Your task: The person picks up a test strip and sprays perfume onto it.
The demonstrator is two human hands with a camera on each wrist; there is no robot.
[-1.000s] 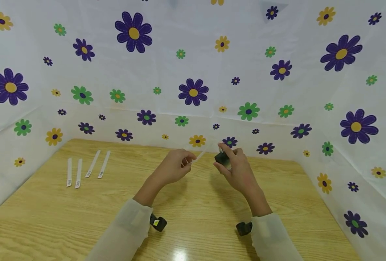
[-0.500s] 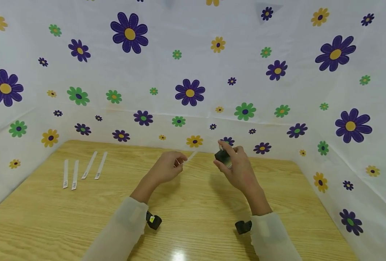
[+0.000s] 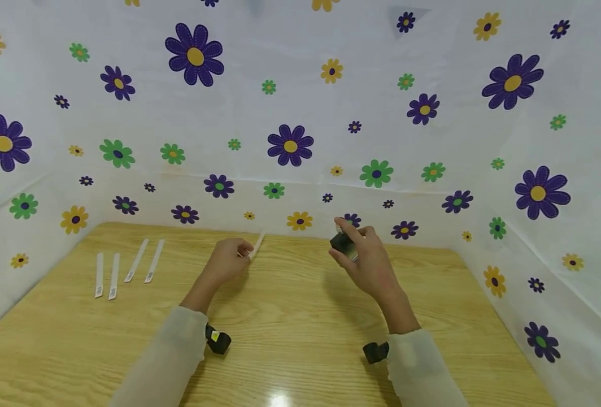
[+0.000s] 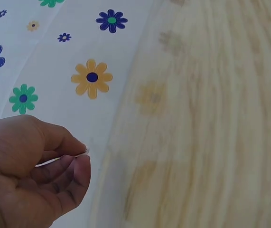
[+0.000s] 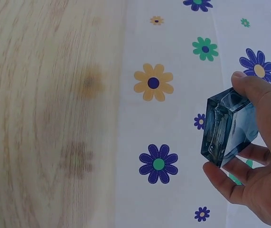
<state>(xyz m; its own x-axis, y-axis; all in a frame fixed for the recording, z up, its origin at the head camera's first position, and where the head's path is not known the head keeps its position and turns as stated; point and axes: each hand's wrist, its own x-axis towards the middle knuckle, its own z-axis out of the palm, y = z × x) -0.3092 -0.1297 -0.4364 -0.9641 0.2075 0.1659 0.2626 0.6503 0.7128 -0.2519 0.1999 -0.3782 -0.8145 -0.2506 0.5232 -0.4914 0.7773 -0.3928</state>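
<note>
My left hand [image 3: 226,261] pinches a thin white paper test strip [image 3: 258,244] between thumb and fingers over the table's far middle. In the left wrist view, only a sliver of the strip shows at the fingertips of the left hand [image 4: 45,171]. To the right, my right hand [image 3: 377,271] grips a dark, blue-tinted glass perfume bottle [image 3: 341,244], held up off the table. Its index finger lies on the pale nozzle at the top. The right wrist view shows the bottle's faceted clear glass [image 5: 220,128] tilted in the hand. Hand and bottle are apart from the strip.
Several more white strips [image 3: 114,276] with small printed ends lie in two pairs at the table's left. The wooden table [image 3: 290,339] meets a white flowered cloth [image 3: 239,102] at the back and both sides.
My left hand has moved leftward with the strip, away from the perfume bottle. The right hand keeps its grip on the bottle and has hardly moved. The view has shifted slightly.
</note>
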